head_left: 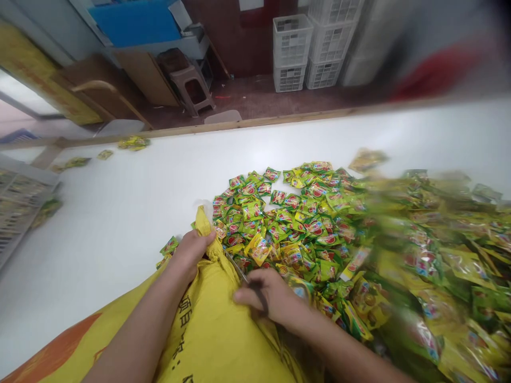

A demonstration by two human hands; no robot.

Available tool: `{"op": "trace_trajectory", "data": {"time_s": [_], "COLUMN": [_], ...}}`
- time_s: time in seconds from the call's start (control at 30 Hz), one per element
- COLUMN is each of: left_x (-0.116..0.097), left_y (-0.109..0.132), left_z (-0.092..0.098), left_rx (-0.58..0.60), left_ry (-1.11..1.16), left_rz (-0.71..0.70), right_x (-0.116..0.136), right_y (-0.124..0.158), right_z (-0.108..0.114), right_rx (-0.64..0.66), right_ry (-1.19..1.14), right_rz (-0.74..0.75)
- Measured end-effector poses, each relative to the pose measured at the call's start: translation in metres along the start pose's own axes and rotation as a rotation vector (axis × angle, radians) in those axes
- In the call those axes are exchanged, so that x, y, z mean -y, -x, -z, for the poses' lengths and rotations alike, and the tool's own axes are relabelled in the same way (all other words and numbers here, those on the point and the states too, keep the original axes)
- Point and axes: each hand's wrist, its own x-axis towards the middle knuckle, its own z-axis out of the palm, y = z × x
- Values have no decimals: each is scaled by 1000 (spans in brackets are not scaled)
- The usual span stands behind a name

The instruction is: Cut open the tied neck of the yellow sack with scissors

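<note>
A large yellow woven sack (215,314) with dark printed characters lies in front of me, its mouth gathered into a bunched neck. My left hand (194,250) is closed around that neck, just below its tip. In my right hand (271,295) is a pair of scissors (259,295) with dark handles; the fingers wrap the loops. The thin metal blades point up and left, at the right side of the gathered neck. Whether they touch the cloth I cannot tell. Beyond and to the right spreads a heap of small green and yellow snack packets (291,229).
The white table (120,213) has a raised wooden edge (259,122) at the far side. A few packets (133,142) lie at the far left, near a white basket (24,207). White crates (291,53) are stacked on the floor beyond, with a stool (191,85) nearby.
</note>
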Motion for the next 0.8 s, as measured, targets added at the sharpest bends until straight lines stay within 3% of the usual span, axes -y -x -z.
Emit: {"op": "trace_trajectory", "data": {"time_s": [0.17, 0.3, 0.37, 0.43, 0.5, 0.6, 0.7, 0.8], "left_x": [-5, -11, -13, -16, -18, -22, -24, -23], "left_y": [0, -4, -5, -2, 7, 34, 76, 118], "left_z": [-4, 0, -2, -8, -17, -19, -4, 6], "left_rx": [175, 137, 123, 130, 87, -88, -230, -276], "left_ry": [117, 141, 66, -91, -305, -592, -751, -816], "left_rz": [-37, -196, -250, -279, -288, -320, -383, -439], "right_x": [15, 38, 44, 42, 30, -4, -46, -80], "right_y": [24, 59, 89, 125, 162, 216, 263, 302], "right_z": [10, 20, 26, 30, 30, 24, 12, -2], "right_rx": [-41, -160, -206, -232, -305, -449, -466, -475], "right_ry": [241, 530, 648, 620, 513, 480, 544, 653], "right_rz": [-113, -26, 36, 11, -27, -18, -46, -150]}}
